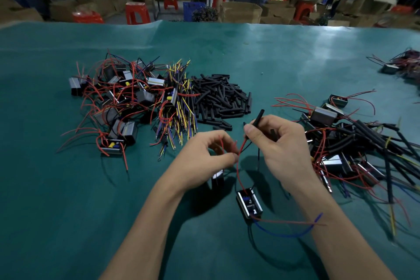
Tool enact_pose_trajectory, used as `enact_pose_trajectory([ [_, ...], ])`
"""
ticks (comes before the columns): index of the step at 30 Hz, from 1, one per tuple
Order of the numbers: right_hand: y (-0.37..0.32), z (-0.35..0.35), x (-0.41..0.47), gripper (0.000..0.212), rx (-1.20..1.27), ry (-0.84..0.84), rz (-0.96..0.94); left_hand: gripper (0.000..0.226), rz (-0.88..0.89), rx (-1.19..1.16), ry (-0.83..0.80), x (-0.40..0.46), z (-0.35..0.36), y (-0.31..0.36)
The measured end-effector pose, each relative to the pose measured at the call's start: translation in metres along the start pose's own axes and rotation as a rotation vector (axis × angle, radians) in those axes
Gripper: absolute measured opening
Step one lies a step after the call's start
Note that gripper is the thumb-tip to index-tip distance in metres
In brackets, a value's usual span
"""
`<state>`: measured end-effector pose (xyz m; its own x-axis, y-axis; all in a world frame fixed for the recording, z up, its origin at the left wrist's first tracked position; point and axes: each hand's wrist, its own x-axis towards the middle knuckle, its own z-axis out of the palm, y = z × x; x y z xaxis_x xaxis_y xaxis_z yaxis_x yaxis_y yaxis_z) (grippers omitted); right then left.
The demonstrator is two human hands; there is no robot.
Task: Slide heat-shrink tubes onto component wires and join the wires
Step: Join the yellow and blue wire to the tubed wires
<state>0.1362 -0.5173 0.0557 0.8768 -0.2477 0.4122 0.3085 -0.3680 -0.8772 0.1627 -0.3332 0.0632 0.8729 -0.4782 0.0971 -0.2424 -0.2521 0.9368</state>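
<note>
Heat-shrink tube (258, 118) pinched in raised right hand (279, 143).

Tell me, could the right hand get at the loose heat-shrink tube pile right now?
Probably not freely: the right hand already pinches a black tube, though the tube pile lies unobstructed just beyond it.

Two hands (245, 152), four heaps of parts, three red stools (137, 12), one blue crate (193, 10)
</note>
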Motion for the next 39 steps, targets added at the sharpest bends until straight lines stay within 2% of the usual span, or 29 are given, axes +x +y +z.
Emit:
enact_pose_trajectory([
  [4,-0.001,-0.003,0.001,0.020,0.008,0.011,-0.002,0.010,0.031,-0.006,-0.029,0.000,0.006,0.000],
  [9,-0.005,-0.005,0.001,0.017,0.021,-0.007,-0.013,0.009,0.028,-0.039,0.014,0.001,0.010,-0.001],
  [18,-0.010,-0.005,-0.001,0.015,0.062,-0.063,-0.034,0.032,-0.056,-0.156,-0.094,0.002,0.006,0.000],
  [22,-0.011,-0.006,-0.001,0.018,0.028,-0.083,-0.058,0.020,-0.102,-0.154,-0.178,-0.003,0.000,0.002],
  [28,-0.017,-0.006,-0.002,0.021,0.049,-0.128,-0.077,0.011,-0.090,-0.182,-0.202,-0.001,-0.002,-0.002],
  [39,-0.021,-0.002,-0.006,0.009,-0.011,-0.210,-0.125,0.023,-0.064,-0.215,-0.113,0.003,-0.002,-0.011],
])
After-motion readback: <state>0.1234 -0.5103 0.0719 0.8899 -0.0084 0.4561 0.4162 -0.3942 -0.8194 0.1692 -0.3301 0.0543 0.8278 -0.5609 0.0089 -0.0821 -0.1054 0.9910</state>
